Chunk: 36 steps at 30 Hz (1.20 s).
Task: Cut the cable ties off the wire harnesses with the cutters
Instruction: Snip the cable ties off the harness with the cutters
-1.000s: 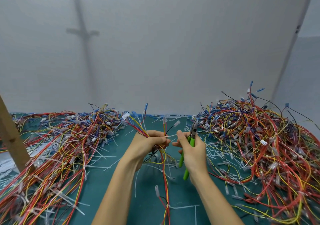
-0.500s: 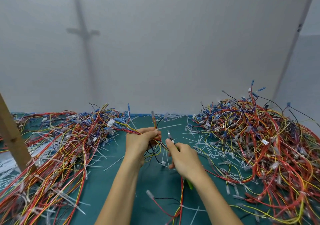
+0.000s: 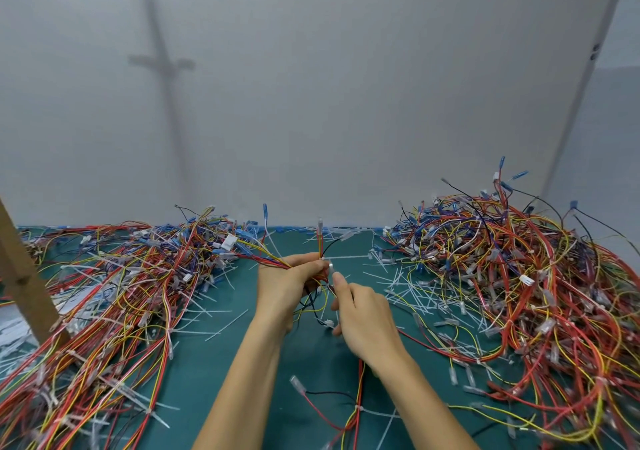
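My left hand (image 3: 289,281) grips a wire harness (image 3: 266,259) of red, yellow and black wires, held up over the middle of the green mat (image 3: 242,352). My right hand (image 3: 363,314) holds the cutters; only their metal jaw tip (image 3: 331,269) shows above my forefinger, right at the harness beside my left fingers. The green handles are hidden inside my palm. The harness tail (image 3: 356,411), with a white cable tie on it, trails down over the mat between my forearms.
A big tangled heap of harnesses (image 3: 526,283) fills the right side, and another spread-out heap (image 3: 114,297) covers the left. Several cut white cable ties (image 3: 412,290) litter the mat. A wooden post (image 3: 20,276) leans at the far left. A grey wall stands behind.
My right hand turned the cutters from upright in front of me to point at the harness, hiding the green handles. My left hand shifted the harness slightly left and down.
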Available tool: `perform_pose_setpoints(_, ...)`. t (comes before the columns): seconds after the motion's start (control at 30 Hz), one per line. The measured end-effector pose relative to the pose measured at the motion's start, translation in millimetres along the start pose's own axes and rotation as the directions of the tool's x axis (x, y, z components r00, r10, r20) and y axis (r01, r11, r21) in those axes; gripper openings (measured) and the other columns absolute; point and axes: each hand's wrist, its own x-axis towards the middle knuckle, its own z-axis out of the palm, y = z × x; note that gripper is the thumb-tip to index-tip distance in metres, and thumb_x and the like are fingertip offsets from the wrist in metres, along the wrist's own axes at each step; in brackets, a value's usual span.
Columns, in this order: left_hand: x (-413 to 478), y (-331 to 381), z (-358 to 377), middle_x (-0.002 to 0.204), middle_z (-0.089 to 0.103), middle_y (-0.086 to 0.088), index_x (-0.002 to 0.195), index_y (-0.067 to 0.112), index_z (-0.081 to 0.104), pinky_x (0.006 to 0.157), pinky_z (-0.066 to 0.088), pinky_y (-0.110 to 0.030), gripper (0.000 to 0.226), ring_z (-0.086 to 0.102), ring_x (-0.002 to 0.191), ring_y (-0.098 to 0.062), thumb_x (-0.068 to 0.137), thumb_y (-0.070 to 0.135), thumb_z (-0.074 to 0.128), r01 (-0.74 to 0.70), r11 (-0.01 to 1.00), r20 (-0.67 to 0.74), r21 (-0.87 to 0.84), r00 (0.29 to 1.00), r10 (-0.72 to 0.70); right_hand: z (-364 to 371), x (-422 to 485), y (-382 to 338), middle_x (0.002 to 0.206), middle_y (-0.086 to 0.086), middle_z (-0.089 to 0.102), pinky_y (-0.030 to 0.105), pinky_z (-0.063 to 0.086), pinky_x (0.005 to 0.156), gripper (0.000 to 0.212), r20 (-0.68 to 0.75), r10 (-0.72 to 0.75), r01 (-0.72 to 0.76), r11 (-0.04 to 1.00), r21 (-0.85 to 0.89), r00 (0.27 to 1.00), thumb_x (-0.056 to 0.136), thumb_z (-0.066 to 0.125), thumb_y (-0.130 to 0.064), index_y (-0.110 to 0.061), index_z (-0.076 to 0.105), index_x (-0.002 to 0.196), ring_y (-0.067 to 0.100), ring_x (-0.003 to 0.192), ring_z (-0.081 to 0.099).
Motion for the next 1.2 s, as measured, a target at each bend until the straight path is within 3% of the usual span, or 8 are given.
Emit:
perform_pose_setpoints(0.2, -1.2, 0.3, -0.5, 0.075, 0.075, -0.007, 0.085, 0.007, 0.075, 0.061, 0.056, -0.021, 0.008, 0.071, 0.065, -0.013, 0.081, 0.001, 0.073, -0.014, 1.0, 0.028, 0.003, 1.0, 0.014, -1.4, -0.6, -1.7, 0.051, -0.004, 0.059, 0.039, 0.051, 0.08, 0.062, 0.002, -0.004, 0.004, 1.0, 0.01, 1.0, 0.099, 0.025, -0.059, -0.018, 0.061, 0.07, 0.022, 0.073, 0.068)
perform_pose_setpoints(0.5, -1.4, 0.7, -1.2, 0.074, 0.075, -0.006, 0.089, 0.006, 0.075, 0.056, 0.052, -0.017, 0.009, 0.071, 0.064, -0.011, 0.082, 0.001, 0.072, -0.011, 1.0, 0.066, -0.001, 0.998, 0.011, -2.9, -0.3, -2.1, 0.053, -0.002, 0.061, 0.04, 0.051, 0.08, 0.064, 0.014, 0.009, -0.01, 0.999, 0.033, 1.0, 0.099, 0.027, -0.059, -0.013, 0.063, 0.072, 0.022, 0.073, 0.069)
perform_pose_setpoints(0.83, -4.4, 2.2, 2.5, 0.073, 0.075, -0.005, 0.086, 0.007, 0.075, 0.056, 0.052, -0.016, 0.009, 0.071, 0.064, -0.011, 0.082, 0.0, 0.071, -0.018, 1.0, 0.096, -0.015, 0.995, 0.019, -1.4, -0.4, -1.5, 0.062, 0.007, 0.067, 0.041, 0.05, 0.078, 0.064, -0.032, -0.033, 0.033, 0.999, 0.012, 0.999, 0.101, 0.025, -0.055, -0.012, 0.063, 0.073, 0.026, 0.076, 0.065)
perform_pose_setpoints(1.1, -4.4, 1.4, 2.7, 0.075, 0.075, -0.005, 0.091, 0.004, 0.074, 0.056, 0.052, -0.016, 0.01, 0.071, 0.065, -0.01, 0.083, -0.001, 0.07, 0.004, 0.999, 0.116, -0.044, 0.993, 0.001, 0.1, 0.1, 0.2, 0.051, 0.006, 0.064, 0.037, 0.051, 0.073, 0.067, -0.037, -0.032, 0.034, 0.998, 0.058, 0.999, 0.101, 0.024, -0.054, -0.012, 0.062, 0.065, 0.017, 0.061, 0.065)
perform_pose_setpoints(1.2, -2.9, 0.1, 1.3, 0.077, 0.076, -0.007, 0.091, 0.004, 0.074, 0.058, 0.054, -0.018, 0.01, 0.072, 0.067, -0.012, 0.083, 0.0, 0.071, 0.022, 0.998, 0.122, -0.057, 0.992, -0.015, 0.0, 0.5, 0.4, 0.051, 0.006, 0.061, 0.041, 0.052, 0.072, 0.068, -0.026, -0.037, 0.039, 0.996, 0.08, 0.999, 0.102, 0.024, -0.053, -0.011, 0.06, 0.061, 0.024, 0.062, 0.064)
